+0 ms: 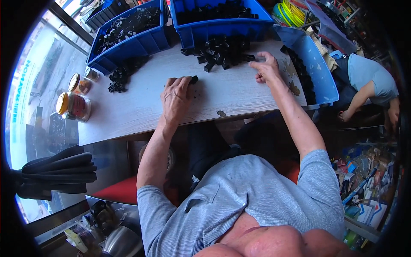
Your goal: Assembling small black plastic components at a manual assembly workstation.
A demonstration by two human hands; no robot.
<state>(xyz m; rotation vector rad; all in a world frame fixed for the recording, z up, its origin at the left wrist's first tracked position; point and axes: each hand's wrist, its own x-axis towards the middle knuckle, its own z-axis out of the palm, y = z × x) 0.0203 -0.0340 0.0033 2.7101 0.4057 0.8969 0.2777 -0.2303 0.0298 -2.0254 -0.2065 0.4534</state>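
Observation:
On the pale wooden table (141, 103), my left hand (174, 97) is closed, its fingertips pinching a small black block-shaped piece (194, 80). Most of that piece shows beyond the thumb and index finger. My right hand (266, 70) hovers by the right edge of a heap of small black pieces (220, 52), fingers apart and partly bent. One black piece (248, 58) lies close to its fingertips; I cannot tell whether they touch. A smaller pile of black clip-like parts (119, 79) lies to the left.
Two blue bins (222, 32) (128, 47) of black parts stand along the far side. A light-blue bin (319, 68) adjoins the right edge. Lidded jars (77, 106) stand at left beside the window. Another person (368, 81) bends down at far right.

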